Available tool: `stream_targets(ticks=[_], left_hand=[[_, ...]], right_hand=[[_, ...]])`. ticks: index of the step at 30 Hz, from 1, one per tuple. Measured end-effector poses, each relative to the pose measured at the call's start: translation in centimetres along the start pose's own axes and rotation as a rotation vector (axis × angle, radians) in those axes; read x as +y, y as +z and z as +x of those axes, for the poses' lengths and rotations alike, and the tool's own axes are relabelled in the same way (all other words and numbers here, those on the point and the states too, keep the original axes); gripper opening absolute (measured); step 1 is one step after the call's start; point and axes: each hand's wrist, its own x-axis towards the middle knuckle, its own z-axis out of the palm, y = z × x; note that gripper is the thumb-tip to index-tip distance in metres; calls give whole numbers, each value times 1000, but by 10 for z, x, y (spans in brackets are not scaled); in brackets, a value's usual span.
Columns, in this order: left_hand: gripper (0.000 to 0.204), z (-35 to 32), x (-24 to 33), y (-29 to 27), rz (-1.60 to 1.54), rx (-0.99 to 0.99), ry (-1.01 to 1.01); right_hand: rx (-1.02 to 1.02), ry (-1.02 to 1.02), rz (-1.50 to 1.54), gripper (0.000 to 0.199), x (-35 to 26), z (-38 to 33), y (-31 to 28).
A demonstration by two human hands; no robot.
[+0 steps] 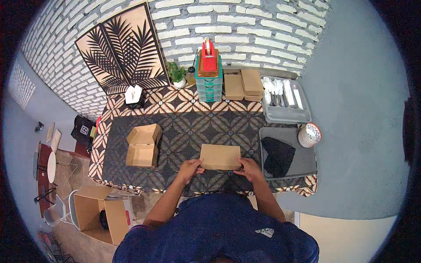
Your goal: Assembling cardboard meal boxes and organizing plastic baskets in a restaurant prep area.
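Observation:
A closed brown cardboard food box (pixel 220 156) is between my two hands, at the front of the patterned table. My left hand (pixel 191 170) grips its left end near the front corner, and my right hand (pixel 250 169) grips the right end in the same way. The undersides of the fingers are partly hidden by the box. To the left, a second cardboard food box (pixel 142 153) rests on the dark mat with its lid raised, and nothing shows inside it.
At right, a grey tray (pixel 309 162) holds a black cloth (pixel 278 156) and stacked bowls (pixel 309 135). Behind it stands a cutlery tray (pixel 287 115). Folded boxes (pixel 252 82), a teal drawer unit (pixel 208 90) and a tissue holder (pixel 133 101) line the back. A large carton (pixel 94 210) sits lower left.

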Motion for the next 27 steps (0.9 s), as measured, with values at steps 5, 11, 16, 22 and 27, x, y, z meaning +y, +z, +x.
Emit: stream_targets(ticks=[5, 11, 16, 22, 27], left_hand=[[33, -2, 4, 0, 347, -7, 76], [30, 12, 1, -5, 218, -27, 23], [31, 13, -5, -8, -154, -97, -130], [30, 13, -21, -16, -282, -49, -147], [30, 5, -19, -11, -325, -78, -127]], right_hand=[[25, 0, -50, 47, 9, 5, -8], [21, -5, -85, 48, 11, 4, -7], [19, 3, -95, 49, 11, 1, -4], [56, -16, -85, 45, 19, 4, -3], [-28, 26, -4, 46, 14, 5, -6]])
